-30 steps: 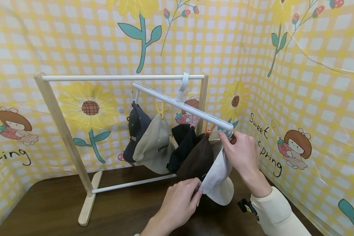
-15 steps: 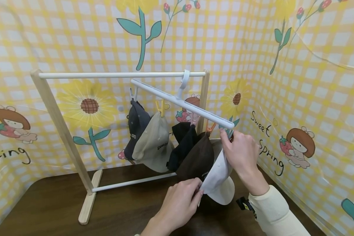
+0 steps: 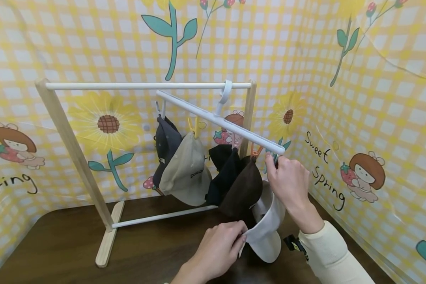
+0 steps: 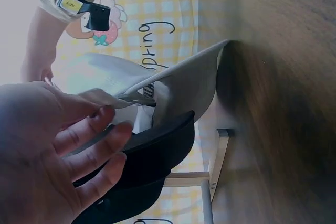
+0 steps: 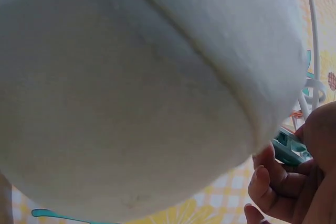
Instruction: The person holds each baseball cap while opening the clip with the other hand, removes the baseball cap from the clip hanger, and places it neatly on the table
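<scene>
The cap (image 3: 268,232) at my fingers (image 3: 239,236) was white. Beside it hung a dark brown cap (image 3: 243,191), a black cap (image 3: 225,173), a beige cap (image 3: 186,173) and a charcoal cap (image 3: 165,144), under a white hanger bar (image 3: 213,118) with yellow (image 3: 193,127), orange (image 3: 255,151) and teal (image 3: 275,157) clips. My sleeve (image 3: 335,254) was cream, the worktop (image 3: 56,244) dark brown, the backdrop (image 3: 376,98) yellow-and-white check with sunflowers.

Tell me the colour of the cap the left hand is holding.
White, or off-white; the cap held by the left hand shows best in the head view.
</scene>
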### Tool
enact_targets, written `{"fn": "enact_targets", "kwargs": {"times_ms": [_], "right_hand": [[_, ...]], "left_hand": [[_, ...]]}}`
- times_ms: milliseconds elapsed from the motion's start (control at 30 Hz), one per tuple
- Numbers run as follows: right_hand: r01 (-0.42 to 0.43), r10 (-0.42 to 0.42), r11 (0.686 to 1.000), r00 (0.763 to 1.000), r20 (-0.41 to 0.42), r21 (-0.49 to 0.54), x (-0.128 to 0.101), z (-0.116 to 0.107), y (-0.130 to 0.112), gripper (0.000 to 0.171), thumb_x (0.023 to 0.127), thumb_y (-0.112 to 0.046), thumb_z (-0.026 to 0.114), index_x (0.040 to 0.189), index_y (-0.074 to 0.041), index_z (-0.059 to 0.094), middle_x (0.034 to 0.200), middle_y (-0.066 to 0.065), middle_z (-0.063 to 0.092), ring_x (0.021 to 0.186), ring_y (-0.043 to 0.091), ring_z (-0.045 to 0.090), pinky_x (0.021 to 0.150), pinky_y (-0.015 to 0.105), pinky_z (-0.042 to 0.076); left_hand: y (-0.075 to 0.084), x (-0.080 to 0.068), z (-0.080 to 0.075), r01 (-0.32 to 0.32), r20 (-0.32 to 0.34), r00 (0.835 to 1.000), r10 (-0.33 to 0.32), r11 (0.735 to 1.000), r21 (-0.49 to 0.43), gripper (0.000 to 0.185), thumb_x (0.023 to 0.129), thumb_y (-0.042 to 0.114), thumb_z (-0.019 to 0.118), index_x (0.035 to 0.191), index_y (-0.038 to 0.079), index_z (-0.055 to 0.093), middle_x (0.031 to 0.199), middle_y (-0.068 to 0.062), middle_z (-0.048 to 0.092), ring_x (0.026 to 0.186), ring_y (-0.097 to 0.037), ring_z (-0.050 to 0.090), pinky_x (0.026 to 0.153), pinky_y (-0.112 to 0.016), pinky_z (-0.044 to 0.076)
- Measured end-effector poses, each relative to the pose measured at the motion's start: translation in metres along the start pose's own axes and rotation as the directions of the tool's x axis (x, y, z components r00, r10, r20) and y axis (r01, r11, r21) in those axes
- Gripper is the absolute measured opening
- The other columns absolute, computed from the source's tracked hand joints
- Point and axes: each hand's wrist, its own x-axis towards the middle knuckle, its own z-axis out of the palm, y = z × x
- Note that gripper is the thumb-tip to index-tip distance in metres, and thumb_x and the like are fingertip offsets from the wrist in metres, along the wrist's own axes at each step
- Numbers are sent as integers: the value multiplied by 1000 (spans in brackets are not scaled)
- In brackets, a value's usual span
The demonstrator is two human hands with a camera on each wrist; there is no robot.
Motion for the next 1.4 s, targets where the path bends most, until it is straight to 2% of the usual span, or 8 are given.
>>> {"fn": "enact_targets", "kwargs": {"times_ms": [233,433,600,767,933,1067,1233,1400], "right_hand": [[2,-2,1000,1000,17,11,-1,-4,0,61,108,-44,43,54,-15,39,48,-1,32,41,21,33,40,34,26],[4,-4,999,1000,11,32,-2,-5,2,61,106,-45,47,53,-15,39,48,-2,32,41,20,33,41,34,26],[0,1,999,1000,-10,50,-2,-9,1,62,104,-48,50,53,-15,40,47,-2,33,41,19,33,41,33,25],[18,-17,999,1000,-21,51,-2,-12,1,62,104,-47,52,52,-15,40,46,-2,33,40,18,31,40,33,24],[16,-16,998,1000,-3,53,-3,-15,2,62,104,-48,51,53,-15,40,47,-2,34,40,18,31,40,32,23],[8,-8,999,1000,9,48,-4,-17,2,62,104,-48,51,53,-15,40,48,-2,34,41,17,31,40,31,23],[11,-12,999,1000,19,50,-6,-18,2,62,105,-47,51,53,-14,39,47,-2,33,40,17,30,40,31,23],[0,-2,999,1000,26,51,-5,-20,1,62,104,-49,50,54,-15,39,48,-2,34,41,17,31,40,31,24]], "left_hand": [[0,1,5,27,36,999,-30,996,89,19,100,21,66,82,26,59,67,22,48,59,3,47,51,-25,38],[0,1,14,58,110,991,-71,991,124,23,100,22,66,79,26,56,66,20,48,56,0,46,48,-27,37],[0,0,19,60,165,983,-83,988,143,22,100,24,66,79,24,58,67,18,50,55,-2,46,48,-29,37],[-1,-2,17,97,201,973,-116,990,106,16,99,24,67,84,26,64,70,19,53,58,-1,48,51,-28,40],[-5,-6,6,136,124,982,-145,987,82,11,97,25,69,86,27,66,71,19,51,60,-1,48,52,-28,39],[-8,-10,-5,172,69,982,-174,985,34,5,97,25,69,92,25,69,75,19,54,64,0,50,54,-28,41],[-13,-14,-17,217,2,976,-217,976,13,4,97,24,69,94,22,71,79,17,58,65,0,53,55,-30,42],[-16,-15,-29,277,-111,956,-271,960,38,4,96,24,70,98,20,71,84,14,60,66,-3,54,55,-32,42]]}}
